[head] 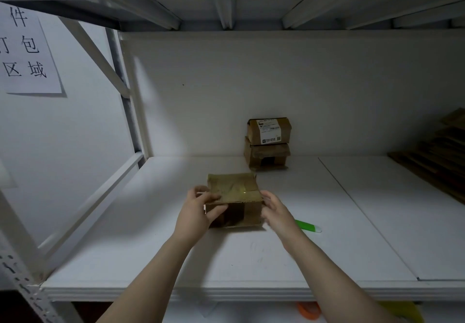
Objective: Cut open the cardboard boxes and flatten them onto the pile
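Both hands clasp a small taped brown cardboard box (234, 200) on the white worktop (352, 222): left hand (198, 212) at its left side, right hand (276, 213) at its right.

**Where things sit on the shelf**

The box (234, 200) sits mid-shelf (151, 259) between my left hand (195, 215) and right hand (276, 213). The cutter (308, 225) lies just right of it. Two stacked boxes (268, 144) stand behind at the back edge; the flattened pile (432, 156) fills the far right corner.
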